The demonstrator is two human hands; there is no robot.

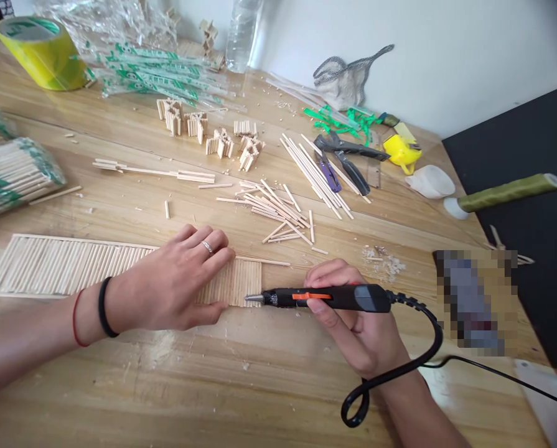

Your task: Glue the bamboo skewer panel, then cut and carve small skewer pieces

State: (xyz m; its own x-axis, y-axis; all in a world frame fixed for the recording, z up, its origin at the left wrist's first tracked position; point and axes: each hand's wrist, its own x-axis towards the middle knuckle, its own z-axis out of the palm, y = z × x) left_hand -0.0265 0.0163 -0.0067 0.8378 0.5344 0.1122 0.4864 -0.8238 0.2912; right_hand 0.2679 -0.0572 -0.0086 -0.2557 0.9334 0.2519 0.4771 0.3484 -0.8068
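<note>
A long flat panel of glued wooden sticks (58, 266) lies on the wooden table (241, 386) in front of me. My left hand (170, 283) rests flat on the panel's right part, fingers spread, a ring on one finger. My right hand (353, 323) grips a black pen-shaped glue gun (327, 298) with an orange trigger. Its metal tip points left and sits at the panel's right end. A black cable (399, 370) loops from the tool's back.
Loose sticks (278, 208) and short stick bundles (222, 143) lie behind the panel. Pliers (348, 158), a yellow cup (402, 152), chopstick packets (157, 74), yellow tape (42, 50), a bottle (241, 31) and a green roll (506, 193) stand farther back and right.
</note>
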